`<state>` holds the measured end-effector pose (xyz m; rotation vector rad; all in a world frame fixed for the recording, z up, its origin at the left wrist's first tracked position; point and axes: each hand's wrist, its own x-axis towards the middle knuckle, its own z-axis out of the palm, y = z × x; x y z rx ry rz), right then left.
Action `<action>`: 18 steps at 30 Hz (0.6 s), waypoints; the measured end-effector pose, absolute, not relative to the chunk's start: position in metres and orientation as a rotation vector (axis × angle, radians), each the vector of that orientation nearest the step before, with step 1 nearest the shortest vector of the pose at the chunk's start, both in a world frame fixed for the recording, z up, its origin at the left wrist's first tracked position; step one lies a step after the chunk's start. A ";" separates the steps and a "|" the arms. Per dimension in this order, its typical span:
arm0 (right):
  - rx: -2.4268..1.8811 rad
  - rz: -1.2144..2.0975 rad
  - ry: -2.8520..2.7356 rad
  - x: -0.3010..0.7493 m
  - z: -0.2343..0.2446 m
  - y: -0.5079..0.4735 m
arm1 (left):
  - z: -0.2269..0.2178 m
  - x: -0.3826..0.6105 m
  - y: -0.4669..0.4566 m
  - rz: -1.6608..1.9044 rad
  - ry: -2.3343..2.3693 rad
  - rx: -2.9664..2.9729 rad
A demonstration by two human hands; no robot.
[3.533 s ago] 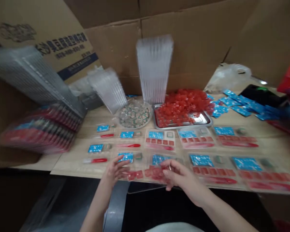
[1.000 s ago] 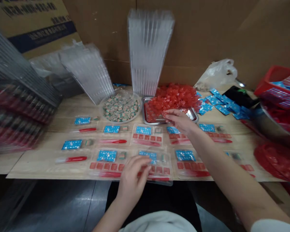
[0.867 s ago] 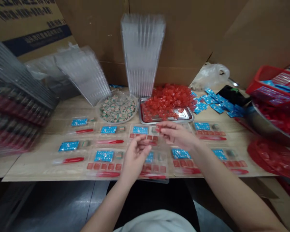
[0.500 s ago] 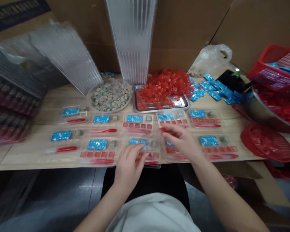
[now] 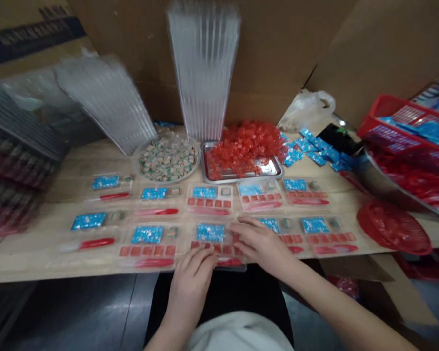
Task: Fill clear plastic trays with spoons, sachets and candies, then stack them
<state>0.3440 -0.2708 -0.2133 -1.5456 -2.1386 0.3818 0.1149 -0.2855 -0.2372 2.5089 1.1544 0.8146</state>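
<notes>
In front of me at the table's edge lies a clear plastic tray holding a blue printed packet (image 5: 210, 232), a row of red square pieces (image 5: 227, 249) and a red pen-like stick (image 5: 229, 262). My left hand (image 5: 193, 275) rests at its left front, fingers bent and close together over the red squares; whatever they may grip is hidden. From the right, my right hand (image 5: 261, 243) reaches across the tray's right side, its fingers apart and tips near the last red squares. It partly covers the neighbouring tray's packet (image 5: 269, 224).
Similar filled trays lie in two rows. Behind them are a round dish (image 5: 168, 158) of small wrapped pieces, a metal tray (image 5: 274, 170) heaped with red pieces, and tall stacked clear trays (image 5: 205, 73). Blue packets (image 5: 318, 151), a red basket (image 5: 395, 129) and a red strainer (image 5: 395, 229) stand right.
My right hand has moved left and toward me, from the trays on the right to the tray in front. My left hand has shifted slightly down its left side. The view has tilted up.
</notes>
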 end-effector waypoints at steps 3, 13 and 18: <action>-1.852 0.307 -1.875 0.378 -0.202 -0.219 | -0.241 0.115 -0.284 0.834 1.132 2.533; -2.084 0.412 -1.696 0.395 -0.220 -0.122 | -0.247 0.108 -0.279 0.859 1.102 2.552; -1.725 0.833 -1.524 0.393 -0.195 -0.169 | -0.230 0.114 -0.269 0.963 1.128 2.140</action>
